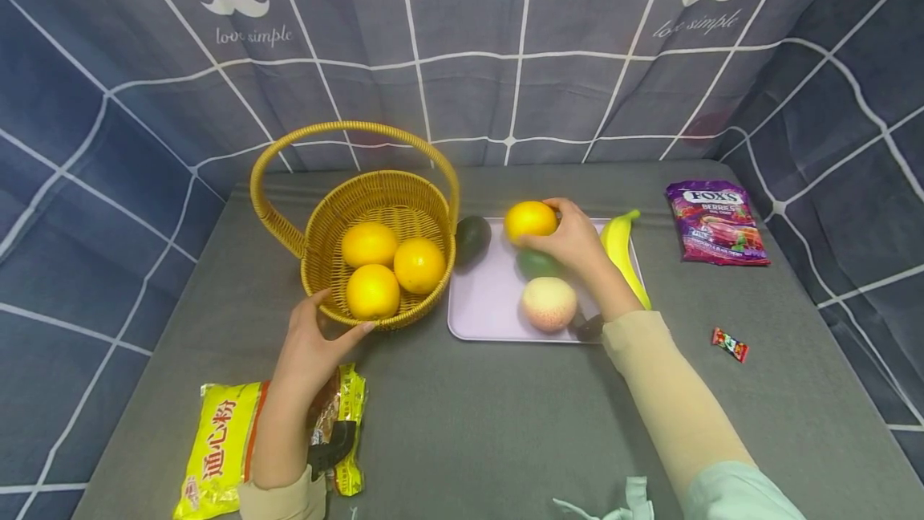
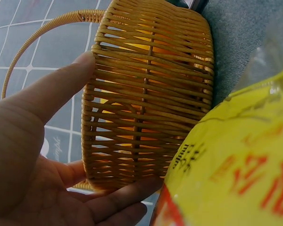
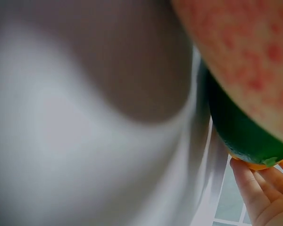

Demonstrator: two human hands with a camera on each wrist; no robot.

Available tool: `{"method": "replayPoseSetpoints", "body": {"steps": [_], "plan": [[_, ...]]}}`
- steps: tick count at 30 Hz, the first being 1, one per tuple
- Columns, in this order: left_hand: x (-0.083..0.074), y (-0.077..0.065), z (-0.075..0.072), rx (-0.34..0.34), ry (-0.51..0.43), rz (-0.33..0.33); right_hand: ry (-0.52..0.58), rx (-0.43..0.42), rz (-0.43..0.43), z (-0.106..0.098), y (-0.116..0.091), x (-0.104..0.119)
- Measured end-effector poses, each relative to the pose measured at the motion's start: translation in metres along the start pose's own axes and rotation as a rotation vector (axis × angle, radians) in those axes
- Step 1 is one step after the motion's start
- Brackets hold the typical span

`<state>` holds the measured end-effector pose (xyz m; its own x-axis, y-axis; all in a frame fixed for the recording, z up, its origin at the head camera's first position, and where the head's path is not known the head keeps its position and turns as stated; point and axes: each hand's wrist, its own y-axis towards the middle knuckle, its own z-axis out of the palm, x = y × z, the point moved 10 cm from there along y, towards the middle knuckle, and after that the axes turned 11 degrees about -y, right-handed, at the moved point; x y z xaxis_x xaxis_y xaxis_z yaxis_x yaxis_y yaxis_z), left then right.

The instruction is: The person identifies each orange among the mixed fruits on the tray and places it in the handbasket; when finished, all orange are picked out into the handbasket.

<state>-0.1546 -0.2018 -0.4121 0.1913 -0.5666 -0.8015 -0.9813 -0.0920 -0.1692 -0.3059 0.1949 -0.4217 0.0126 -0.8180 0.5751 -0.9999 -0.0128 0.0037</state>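
Observation:
My right hand [image 1: 570, 239] grips an orange [image 1: 529, 221] between thumb and fingers at the far side of a pale lilac tray [image 1: 484, 319]. Whether the orange touches the tray cannot be told. A green fruit [image 1: 539, 264] and a peach [image 1: 549, 304] lie nearer on the tray; both partly block the orange in the right wrist view. My left hand [image 1: 309, 347] holds the near-left rim of a yellow wicker basket [image 1: 375, 183], thumb on the rim and fingers along its outer side. Several oranges [image 1: 373, 291] sit inside the basket.
A dark avocado [image 1: 472, 239] lies at the tray's left edge, a banana [image 1: 619, 251] at its right. Further right are a purple candy bag [image 1: 717, 223] and a small wrapped candy [image 1: 731, 344]. Yellow food packets [image 1: 220, 444] lie beside my left forearm. The basket's tall handle arches above it.

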Motion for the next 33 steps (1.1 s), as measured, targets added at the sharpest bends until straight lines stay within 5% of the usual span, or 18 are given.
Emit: {"method": "replayPoseSetpoints", "body": {"steps": [21,33], "plan": [[-0.001,0.0,0.0,-0.002,0.01,0.01,0.072,-0.065,-0.022,-0.02,-0.009,0.022],[-0.001,0.0,0.0,-0.003,0.005,0.017,0.151,-0.114,-0.114,-0.043,-0.031,0.072]]}}
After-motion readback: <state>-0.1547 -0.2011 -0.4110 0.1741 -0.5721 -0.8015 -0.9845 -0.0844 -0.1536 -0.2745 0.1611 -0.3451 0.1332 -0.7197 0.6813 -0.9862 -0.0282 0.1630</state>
